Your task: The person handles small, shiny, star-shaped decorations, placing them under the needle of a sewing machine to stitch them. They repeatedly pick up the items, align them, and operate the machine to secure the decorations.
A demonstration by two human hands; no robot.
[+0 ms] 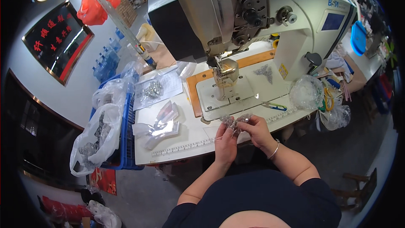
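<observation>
Both hands meet at the near edge of the white sewing table (177,141), just below the middle of the view. The left hand (225,143) and right hand (255,130) together pinch a small glittery silver trim piece (235,121), fingers closed on it from either side; the piece hangs at the table's front lip, partly over open air. Risk noted: if either grip slackens, the piece would likely drop past the edge onto the floor, since nothing lies beneath it there. At 12 o'clock from the hands stands the sewing machine (253,12), its presser foot (225,76) close above the work zone; fingers moving up toward it could be caught if the machine runs. At 2 o'clock a pair of blue-handled snips (273,106) lies loose near the right hand, with a clear bag (306,93) of parts beyond it; a sweep of the wrist could knock either off. At 9 o'clock, clear plastic sleeves (162,122) lie on the table, and further out a blue crate (126,135) holds filled bags. Open room is limited to the strip of tabletop between the sleeves and the hands; the right side is crowded.
</observation>
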